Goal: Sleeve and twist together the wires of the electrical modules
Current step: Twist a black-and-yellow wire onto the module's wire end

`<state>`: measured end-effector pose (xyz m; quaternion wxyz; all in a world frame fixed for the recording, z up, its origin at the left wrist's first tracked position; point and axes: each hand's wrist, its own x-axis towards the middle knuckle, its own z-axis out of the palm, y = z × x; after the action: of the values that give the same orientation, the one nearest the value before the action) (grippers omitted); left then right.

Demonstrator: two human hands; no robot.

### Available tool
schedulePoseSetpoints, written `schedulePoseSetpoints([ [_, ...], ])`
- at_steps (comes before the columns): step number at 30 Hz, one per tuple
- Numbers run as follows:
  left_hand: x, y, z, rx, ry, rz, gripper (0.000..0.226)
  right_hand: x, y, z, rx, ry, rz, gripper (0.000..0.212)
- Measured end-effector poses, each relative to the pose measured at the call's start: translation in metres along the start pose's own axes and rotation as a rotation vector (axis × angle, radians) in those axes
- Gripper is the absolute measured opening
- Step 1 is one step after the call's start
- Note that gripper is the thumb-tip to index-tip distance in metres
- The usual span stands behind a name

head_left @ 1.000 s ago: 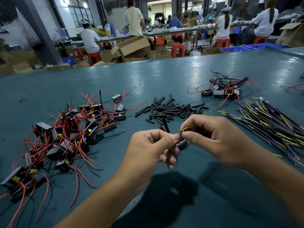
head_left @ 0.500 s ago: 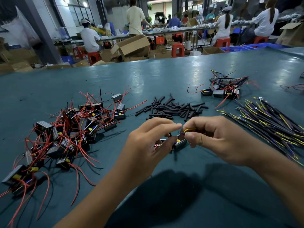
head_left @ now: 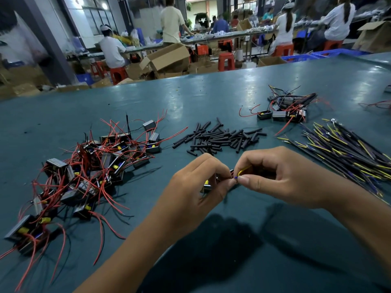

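Above the table's near middle, my left hand [head_left: 201, 182] holds a small black electrical module [head_left: 207, 186] with a yellow part, mostly hidden under its curled fingers. My right hand [head_left: 273, 176] pinches a yellow wire [head_left: 243, 170] between thumb and forefinger, right where both hands' fingertips meet. A heap of black modules with red wires [head_left: 88, 172] lies at the left. Short black sleeves [head_left: 220, 138] are scattered just beyond my hands. A bundle of yellow and purple wires [head_left: 342, 151] lies at the right.
A smaller group of modules [head_left: 285, 112] sits at the back right on the teal table [head_left: 211, 96]. Beyond the table's far edge are cardboard boxes, red stools and seated and standing people at long benches.
My left hand's fingers opened and reached toward the right hand half a second ago; now they are curled again, with the fingertips of both hands together at the wire. The module stays in my left hand.
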<state>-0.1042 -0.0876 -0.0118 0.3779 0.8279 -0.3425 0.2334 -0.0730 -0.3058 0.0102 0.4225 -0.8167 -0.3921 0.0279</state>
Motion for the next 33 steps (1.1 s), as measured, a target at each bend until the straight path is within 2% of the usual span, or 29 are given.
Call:
schedulePoseSetpoints([
  [16, -0.0037, 0.0025, 0.0025, 0.051, -0.022, -0.059, 0.012, 0.0018, 0.0005, -0.0001, -0.091, -0.019, -0.037, 0.009],
  [30, -0.0020, 0.0012, -0.0009, 0.088, 0.065, 0.041, 0.008, 0.0012, 0.0009, -0.0005, -0.054, 0.017, -0.055, 0.006],
  [33, -0.0017, 0.0026, 0.0002, 0.091, 0.070, 0.052, 0.013, 0.0001, 0.0018, -0.0002, -0.042, 0.018, -0.050, 0.006],
])
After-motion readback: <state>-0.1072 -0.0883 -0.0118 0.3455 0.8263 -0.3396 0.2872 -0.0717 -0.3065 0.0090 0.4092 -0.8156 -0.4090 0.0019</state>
